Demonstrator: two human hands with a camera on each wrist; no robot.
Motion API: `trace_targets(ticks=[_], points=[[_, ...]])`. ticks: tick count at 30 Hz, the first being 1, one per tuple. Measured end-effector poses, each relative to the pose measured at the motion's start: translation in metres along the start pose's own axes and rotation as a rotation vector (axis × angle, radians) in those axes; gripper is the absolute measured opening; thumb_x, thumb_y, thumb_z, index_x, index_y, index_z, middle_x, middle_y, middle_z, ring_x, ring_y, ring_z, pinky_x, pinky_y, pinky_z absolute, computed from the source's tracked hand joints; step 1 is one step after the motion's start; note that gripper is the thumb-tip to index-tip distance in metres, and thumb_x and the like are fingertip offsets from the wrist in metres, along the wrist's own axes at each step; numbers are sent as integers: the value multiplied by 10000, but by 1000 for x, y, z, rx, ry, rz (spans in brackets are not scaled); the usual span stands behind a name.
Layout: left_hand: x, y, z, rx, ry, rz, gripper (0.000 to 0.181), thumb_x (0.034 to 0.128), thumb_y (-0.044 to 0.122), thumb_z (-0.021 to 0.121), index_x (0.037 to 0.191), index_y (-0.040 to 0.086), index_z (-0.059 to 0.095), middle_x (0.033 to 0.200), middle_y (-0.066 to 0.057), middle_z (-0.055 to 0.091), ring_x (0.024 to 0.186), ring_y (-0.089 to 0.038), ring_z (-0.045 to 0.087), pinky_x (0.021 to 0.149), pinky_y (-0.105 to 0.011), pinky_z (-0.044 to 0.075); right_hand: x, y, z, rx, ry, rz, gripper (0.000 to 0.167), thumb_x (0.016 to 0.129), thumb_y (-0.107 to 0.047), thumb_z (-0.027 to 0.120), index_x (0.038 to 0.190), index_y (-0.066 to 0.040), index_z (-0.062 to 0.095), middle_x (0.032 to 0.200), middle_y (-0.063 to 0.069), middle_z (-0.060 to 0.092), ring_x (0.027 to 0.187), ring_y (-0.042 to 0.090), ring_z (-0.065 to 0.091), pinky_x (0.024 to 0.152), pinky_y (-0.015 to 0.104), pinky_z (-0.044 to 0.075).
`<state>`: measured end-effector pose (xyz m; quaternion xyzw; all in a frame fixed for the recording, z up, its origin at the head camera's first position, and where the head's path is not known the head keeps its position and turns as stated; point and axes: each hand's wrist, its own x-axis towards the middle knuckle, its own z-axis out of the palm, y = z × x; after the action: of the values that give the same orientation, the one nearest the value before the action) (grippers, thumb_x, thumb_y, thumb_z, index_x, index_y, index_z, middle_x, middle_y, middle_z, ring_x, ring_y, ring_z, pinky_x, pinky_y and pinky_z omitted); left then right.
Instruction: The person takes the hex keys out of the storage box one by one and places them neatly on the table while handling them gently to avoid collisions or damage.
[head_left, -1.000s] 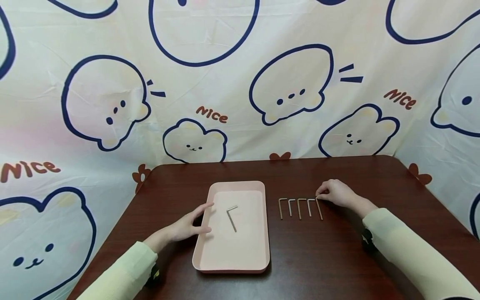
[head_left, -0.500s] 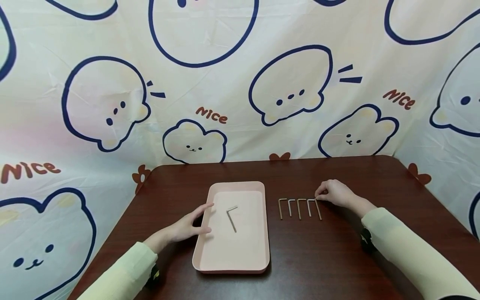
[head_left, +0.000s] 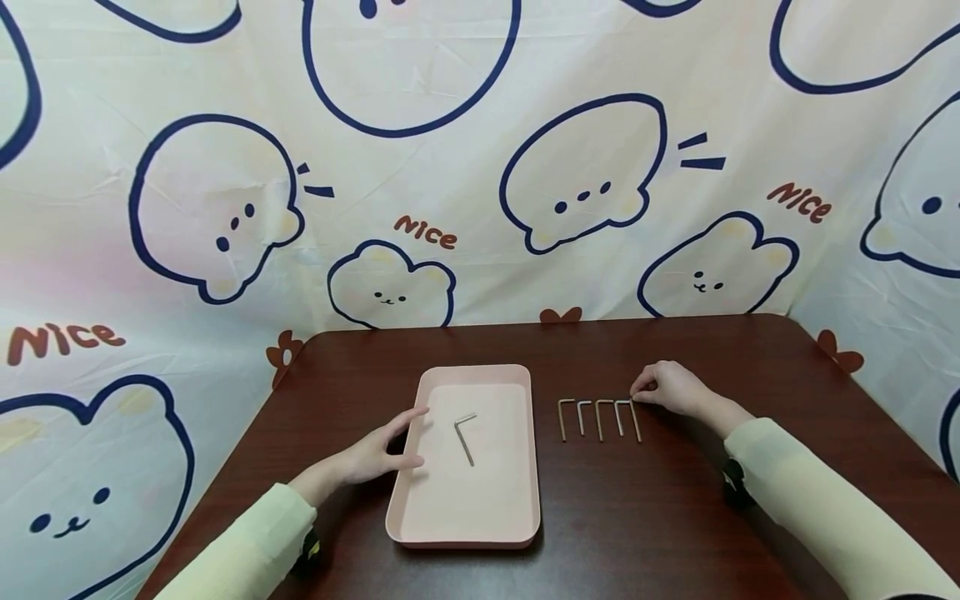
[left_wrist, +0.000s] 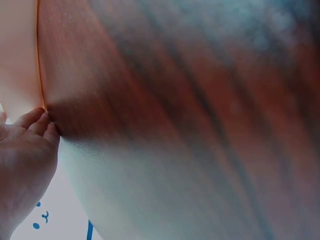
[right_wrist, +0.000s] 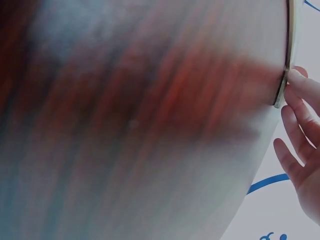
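My left hand (head_left: 366,457) holds the left rim of a pink rectangular tray (head_left: 498,500), its thumb and a finger reaching over the edge. In the left wrist view, curled fingertips (left_wrist: 37,120) meet the tray's side. One L-shaped hex key (head_left: 464,442) lies inside the tray. On the table to its right, several hex keys of differing lengths stand in a row, long arms toward me. My right hand (head_left: 675,388) pinches the short-arm end of the rightmost hex key (head_left: 636,423); the right wrist view also shows this hex key (right_wrist: 289,45) between thumb and finger.
The dark brown wooden table (head_left: 615,517) has rounded far corners. A pale cloth backdrop (head_left: 480,183) with cartoon bears hangs behind it and along both sides. The row's leftmost hex key (head_left: 562,421) lies just off the tray's right wall.
The lower end of the pinched hex key has swung slightly left, so it lies closer to the row. My left hand and the tray stay put; the head view has shifted slightly.
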<state>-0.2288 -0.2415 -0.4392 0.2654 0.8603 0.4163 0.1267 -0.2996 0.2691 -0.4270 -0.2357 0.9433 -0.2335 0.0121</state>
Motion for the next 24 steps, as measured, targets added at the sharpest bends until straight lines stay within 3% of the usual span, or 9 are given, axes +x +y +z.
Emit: trace_targets(ticks=[10, 24], points=[[-1, 0, 0, -8, 3, 1, 766, 877, 179, 740, 1489, 32, 302, 1512, -244, 305, 1392, -391, 250, 1082, -571, 178, 10, -12, -12, 77, 40, -49, 55, 869, -74, 725, 884, -93, 775, 844, -45, 674, 831, 186, 607, 773, 410, 493], [-1, 1, 1, -3, 2, -7, 773, 874, 180, 743, 1488, 20, 299, 1513, -250, 299, 1391, -409, 249, 1081, -585, 172, 26, -52, -30, 119, -22, -79, 64, 873, -91, 731, 926, -70, 760, 868, -19, 665, 765, 160, 581, 684, 307, 511]])
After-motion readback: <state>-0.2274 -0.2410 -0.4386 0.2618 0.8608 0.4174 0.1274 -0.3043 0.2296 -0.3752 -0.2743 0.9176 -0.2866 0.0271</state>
